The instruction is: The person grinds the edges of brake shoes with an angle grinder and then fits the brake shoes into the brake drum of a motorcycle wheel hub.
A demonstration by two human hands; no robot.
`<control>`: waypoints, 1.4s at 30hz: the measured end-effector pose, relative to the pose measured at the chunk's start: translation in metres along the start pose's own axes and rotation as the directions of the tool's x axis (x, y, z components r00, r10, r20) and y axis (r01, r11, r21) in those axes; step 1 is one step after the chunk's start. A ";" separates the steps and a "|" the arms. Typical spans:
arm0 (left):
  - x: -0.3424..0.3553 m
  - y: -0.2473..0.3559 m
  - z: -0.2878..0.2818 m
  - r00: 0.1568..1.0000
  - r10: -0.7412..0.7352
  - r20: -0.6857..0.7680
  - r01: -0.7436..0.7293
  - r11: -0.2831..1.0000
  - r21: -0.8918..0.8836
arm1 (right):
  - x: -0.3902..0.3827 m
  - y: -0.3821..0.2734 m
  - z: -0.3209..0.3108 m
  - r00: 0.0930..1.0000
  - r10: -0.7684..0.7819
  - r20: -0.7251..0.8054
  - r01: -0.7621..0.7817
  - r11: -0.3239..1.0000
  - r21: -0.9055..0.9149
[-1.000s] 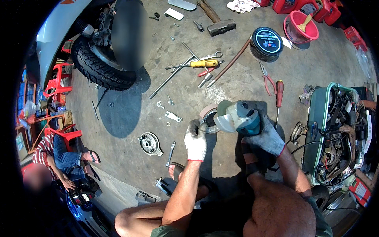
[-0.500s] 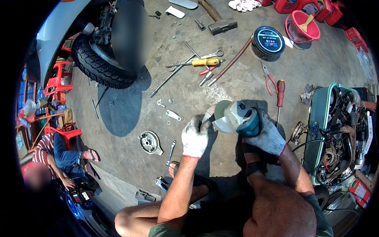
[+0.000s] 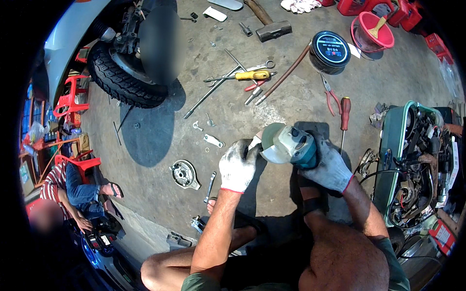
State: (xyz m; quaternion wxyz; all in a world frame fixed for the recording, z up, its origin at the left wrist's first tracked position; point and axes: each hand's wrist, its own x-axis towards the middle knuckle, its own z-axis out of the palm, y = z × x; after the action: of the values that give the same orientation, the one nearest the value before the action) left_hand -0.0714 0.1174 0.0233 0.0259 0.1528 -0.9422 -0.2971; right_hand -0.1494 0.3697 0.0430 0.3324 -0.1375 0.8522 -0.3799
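My gloved right hand point(image 3: 330, 167) is wrapped round the teal body of an angle grinder point(image 3: 297, 144). Its grey head points away from me, with a greenish disc and a pale guard on the left side. In my gloved left hand point(image 3: 238, 167) is a small curved piece with a pale face, which looks like a brake shoe point(image 3: 256, 141). Fingers cover most of it. The shoe's far end is close beside the disc; I cannot tell whether they touch. Left of my left hand, a round metal brake plate point(image 3: 185, 174) lies on the concrete, with a wrench point(image 3: 210, 187) nearby.
Ahead lie a yellow-handled screwdriver point(image 3: 252, 75), rods, pliers point(image 3: 330, 94), a red screwdriver point(image 3: 345, 114) and a sledgehammer point(image 3: 273, 30). A grease tub point(image 3: 330, 52) and red bucket point(image 3: 371, 34) stand behind. A green bin of parts point(image 3: 395, 145) is right; a wheel point(image 3: 121, 80) and a seated person point(image 3: 73, 189) are left.
My left hand has shifted slightly left with the brake shoe, which now shows less of its pale face. The grinder has moved a little to the left.
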 end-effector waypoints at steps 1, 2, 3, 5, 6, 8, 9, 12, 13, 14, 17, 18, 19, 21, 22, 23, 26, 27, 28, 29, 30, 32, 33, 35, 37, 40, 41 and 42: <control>-0.001 -0.001 0.000 1.000 -0.009 0.001 0.009 1.000 -0.021 | 0.000 0.003 0.001 1.000 0.000 -0.005 0.001 0.999 0.049; -0.002 -0.003 0.001 1.000 -0.020 -0.010 0.020 0.999 -0.035 | 0.000 0.008 0.001 1.000 0.016 -0.004 -0.016 0.996 0.089; -0.004 -0.005 0.002 0.999 -0.042 -0.011 0.041 0.997 -0.059 | 0.000 0.013 0.002 0.999 0.032 -0.002 -0.032 0.991 0.129; -0.009 -0.012 0.007 0.991 -0.132 -0.008 0.129 0.979 -0.155 | 0.000 0.024 0.007 0.997 -0.045 -0.059 0.055 0.980 0.189; -0.011 -0.017 0.012 0.980 -0.199 0.002 0.194 0.955 -0.226 | 0.000 0.029 0.010 0.992 -0.082 -0.094 0.100 0.974 0.201; -0.015 -0.025 0.022 0.955 -0.295 0.016 0.281 0.888 -0.363 | -0.001 0.040 0.015 0.996 -0.004 -0.092 0.032 0.951 0.306; -0.017 -0.028 0.027 0.944 -0.328 0.021 0.305 0.850 -0.428 | -0.002 0.044 0.016 0.994 0.055 -0.097 -0.021 0.948 0.316; -0.028 -0.030 0.043 0.892 -0.446 0.081 0.352 0.569 -0.743 | -0.008 0.053 0.020 0.995 0.077 -0.062 -0.039 0.879 0.476; -0.031 -0.029 0.046 0.864 -0.489 0.118 0.379 0.478 -0.792 | -0.010 0.054 0.021 0.994 0.102 -0.048 -0.063 0.854 0.517; -0.034 -0.028 0.049 0.839 -0.520 0.161 0.393 0.374 -0.840 | -0.012 0.054 0.023 0.992 0.117 -0.052 -0.070 0.839 0.540; -0.037 -0.025 0.052 0.810 -0.548 0.210 0.447 0.345 -0.826 | -0.014 0.053 0.024 0.991 0.126 -0.032 -0.088 0.832 0.548; -0.037 -0.024 0.053 0.793 -0.570 0.217 0.467 0.339 -0.817 | -0.014 0.052 0.024 0.993 0.107 -0.042 -0.070 0.851 0.520; -0.038 -0.022 0.053 0.803 -0.557 0.213 0.441 0.315 -0.840 | -0.014 0.052 0.025 0.994 0.107 -0.032 -0.072 0.833 0.549; -0.039 -0.019 0.054 0.806 -0.553 0.211 0.426 0.295 -0.855 | -0.014 0.050 0.026 0.996 0.068 -0.063 -0.023 0.840 0.542; -0.038 -0.018 0.054 0.805 -0.551 0.220 0.426 0.278 -0.861 | -0.013 0.049 0.026 0.995 0.080 -0.057 -0.035 0.832 0.553; -0.039 -0.017 0.054 0.807 -0.546 0.225 0.426 0.273 -0.863 | -0.013 0.049 0.026 0.995 0.085 -0.060 -0.039 0.840 0.542; -0.039 -0.016 0.054 0.811 -0.537 0.230 0.421 0.265 -0.867 | -0.013 0.048 0.027 0.995 0.080 -0.061 -0.031 0.817 0.576; -0.039 -0.016 0.054 0.813 -0.535 0.230 0.419 0.263 -0.869 | -0.013 0.048 0.028 0.995 0.074 -0.060 -0.024 0.802 0.597; -0.038 -0.017 0.054 0.813 -0.536 0.229 0.425 0.276 -0.862 | -0.013 0.049 0.028 0.996 0.079 -0.052 -0.030 0.789 0.614; -0.038 -0.017 0.054 0.813 -0.537 0.227 0.430 0.289 -0.855 | -0.013 0.049 0.029 0.996 0.082 -0.043 -0.037 0.776 0.629; -0.038 -0.017 0.054 0.812 -0.538 0.225 0.435 0.302 -0.848 | -0.013 0.050 0.029 0.996 0.083 -0.044 -0.037 0.776 0.630; -0.037 -0.017 0.054 0.805 -0.548 0.227 0.446 0.308 -0.840 | -0.013 0.051 0.030 0.996 0.082 -0.037 -0.041 0.774 0.632; -0.037 -0.017 0.054 0.801 -0.553 0.227 0.452 0.311 -0.836 | -0.013 0.052 0.030 0.996 0.081 -0.048 -0.035 0.791 0.611; -0.037 -0.017 0.055 0.794 -0.563 0.231 0.452 0.291 -0.843 | -0.013 0.053 0.030 0.996 0.079 -0.044 -0.035 0.780 0.625; -0.037 -0.017 0.056 0.796 -0.563 0.222 0.445 0.297 -0.845 | -0.013 0.055 0.031 0.996 0.081 -0.029 -0.045 0.777 0.628; -0.037 -0.017 0.055 0.814 -0.544 0.204 0.430 0.327 -0.842 | -0.012 0.058 0.031 0.996 0.086 -0.003 -0.064 0.766 0.640; -0.037 -0.017 0.055 0.818 -0.536 0.209 0.428 0.325 -0.843 | -0.012 0.058 0.032 0.996 0.086 -0.012 -0.058 0.763 0.644; -0.037 -0.017 0.054 0.822 -0.527 0.214 0.427 0.323 -0.845 | -0.011 0.058 0.032 0.996 0.085 -0.028 -0.047 0.765 0.642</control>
State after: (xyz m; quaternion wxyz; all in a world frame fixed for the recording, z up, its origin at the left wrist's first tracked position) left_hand -0.0387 0.1452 -0.0295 0.0577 0.4026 -0.5694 -0.7144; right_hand -0.1184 0.3961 -0.0101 0.3485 0.0246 0.6847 -0.6396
